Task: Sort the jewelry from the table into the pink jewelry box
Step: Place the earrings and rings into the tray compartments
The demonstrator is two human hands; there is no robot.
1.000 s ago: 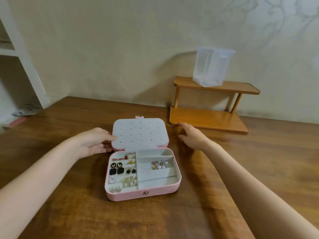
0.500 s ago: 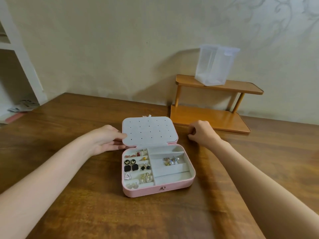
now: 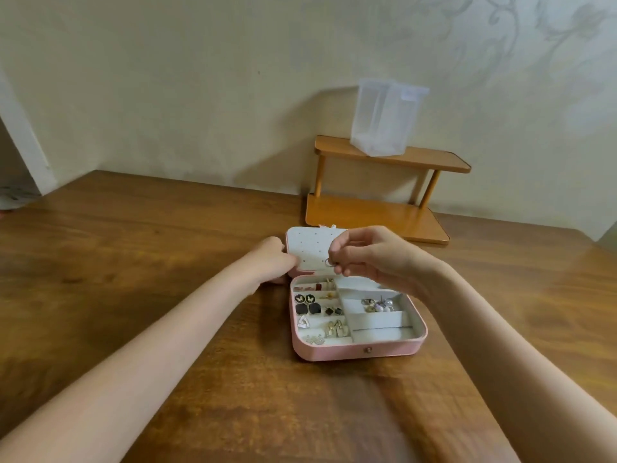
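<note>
Presently, left to right. Left hand (image 3: 273, 259): at the box's 10 o'clock corner, fingers curled against the edge of the raised lid (image 3: 312, 250), seemingly steadying it; the grip itself is partly hidden.

Box (image 3: 359, 349): pink, open on the worktop (image 3: 150, 262); left-hand compartments hold earrings (image 3: 307, 304) in rows, the middle right compartment holds pearl studs (image 3: 379, 305); the top right and bottom right compartments (image 3: 382, 334) look bare.

Ring (image 3: 329, 262): small, metal, pinched between the right hand's fingers (image 3: 336, 253), hanging in front of the lid, above the box's far edge.

Right hand (image 3: 374, 259): fingers closed in a pinch on the ring, other fingers curled.

Governing relation, as judged: the free compartments lie toward 5 o'clock from the ring, below and nearer the person; the right hand is the nearer one and already carries it.

Shelf (image 3: 377, 218): wooden, at 1 o'clock beyond the box, with a clear container (image 3: 384, 118) on top.
</note>
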